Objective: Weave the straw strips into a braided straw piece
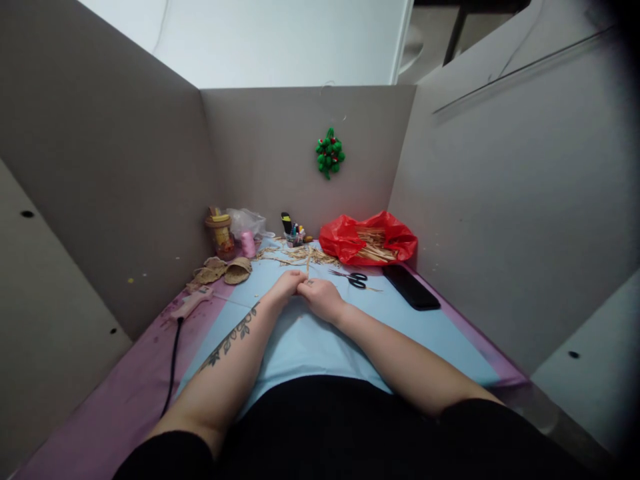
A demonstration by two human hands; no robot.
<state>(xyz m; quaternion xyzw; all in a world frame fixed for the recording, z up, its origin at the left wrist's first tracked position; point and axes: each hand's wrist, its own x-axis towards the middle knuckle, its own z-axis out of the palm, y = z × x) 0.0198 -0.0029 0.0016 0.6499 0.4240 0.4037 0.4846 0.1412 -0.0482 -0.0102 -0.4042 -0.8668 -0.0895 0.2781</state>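
My left hand (289, 284) and my right hand (323, 298) meet over the light blue sheet (320, 347), both closed with their fingertips together. A thin pale straw strip (308, 261) sticks up from between the fingers. Its lower end is hidden by the hands. Just beyond lie loose straw pieces (300, 254) in a scattered heap. To the right of my right hand rest scissors (356, 280) with black handles, their blades pointing left.
A red plastic bag (340, 237) with straw stands at the back right, near a black phone (413, 288). On the left are a glue gun (191, 301), a pink thread spool (248, 244) and a woven piece (238, 270). Grey panels (300, 120) enclose the table.
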